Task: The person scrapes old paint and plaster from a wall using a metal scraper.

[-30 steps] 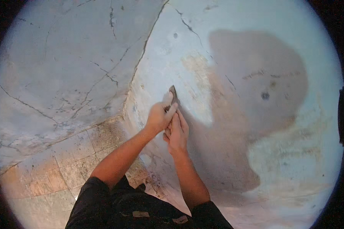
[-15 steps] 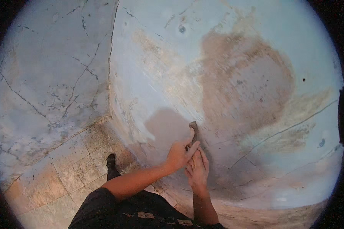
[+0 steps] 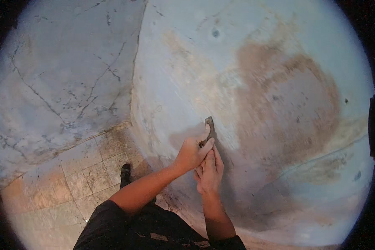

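A narrow, dark grey-brown scraper [image 3: 211,127] with a flat squared end lies against the pale blue wall [image 3: 187,91]. My left hand [image 3: 191,152] is closed around it, with one finger stretched along its side toward the tip and the thumb across it. Just below, my right hand [image 3: 209,173] is closed around its lower end, fingertips meeting the left thumb. Both hands cover the rest of the tool, so its handle is hidden. Around the tip, the wall surface shows scuffed, yellowish worn paint.
A large brown, rough patch [image 3: 287,96] marks the wall to the right. At left, a cracked grey-blue wall [image 3: 79,62] meets it in a corner. Stained floor tiles [image 3: 87,171] lie below, with my dark shoe [image 3: 125,170] on them. A long crack crosses the lower right wall.
Both hands and the scraper have moved up the wall together, the grip unchanged. The view has shifted, so the wall and floor appear farther right.
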`<control>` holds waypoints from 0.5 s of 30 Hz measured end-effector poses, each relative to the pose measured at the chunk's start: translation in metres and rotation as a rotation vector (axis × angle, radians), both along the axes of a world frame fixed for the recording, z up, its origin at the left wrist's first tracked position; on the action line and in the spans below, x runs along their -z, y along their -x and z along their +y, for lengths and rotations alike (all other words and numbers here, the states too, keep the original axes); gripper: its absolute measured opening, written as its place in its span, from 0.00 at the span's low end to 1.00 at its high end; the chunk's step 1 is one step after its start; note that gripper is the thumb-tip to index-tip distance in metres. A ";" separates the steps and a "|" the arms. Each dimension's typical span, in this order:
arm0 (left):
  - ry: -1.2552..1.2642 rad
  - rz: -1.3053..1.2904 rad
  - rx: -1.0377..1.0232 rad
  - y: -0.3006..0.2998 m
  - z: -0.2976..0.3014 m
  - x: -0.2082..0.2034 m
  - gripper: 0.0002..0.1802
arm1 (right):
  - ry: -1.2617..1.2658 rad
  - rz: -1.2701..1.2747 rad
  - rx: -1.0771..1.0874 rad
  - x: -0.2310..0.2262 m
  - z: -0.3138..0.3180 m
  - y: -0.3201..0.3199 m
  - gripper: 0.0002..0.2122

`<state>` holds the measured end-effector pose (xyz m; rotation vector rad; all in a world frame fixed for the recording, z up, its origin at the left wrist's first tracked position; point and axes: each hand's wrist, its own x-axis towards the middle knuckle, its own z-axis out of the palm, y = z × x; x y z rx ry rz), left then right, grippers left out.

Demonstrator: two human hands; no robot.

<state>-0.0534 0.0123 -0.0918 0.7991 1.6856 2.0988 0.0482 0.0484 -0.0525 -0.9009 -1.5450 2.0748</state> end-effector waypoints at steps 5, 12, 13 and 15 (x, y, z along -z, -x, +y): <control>-0.021 -0.130 0.083 0.091 -0.021 0.006 0.17 | 0.033 0.052 -0.037 0.006 -0.023 0.091 0.18; 0.029 0.030 -0.105 0.237 -0.040 0.048 0.19 | 0.067 -0.009 -0.086 0.028 -0.043 0.244 0.19; 0.028 0.097 -0.183 0.259 -0.042 0.049 0.19 | 0.086 -0.057 -0.030 0.027 -0.046 0.268 0.18; 0.019 0.106 -0.204 0.303 -0.050 0.045 0.21 | 0.091 -0.039 -0.070 0.033 -0.045 0.315 0.17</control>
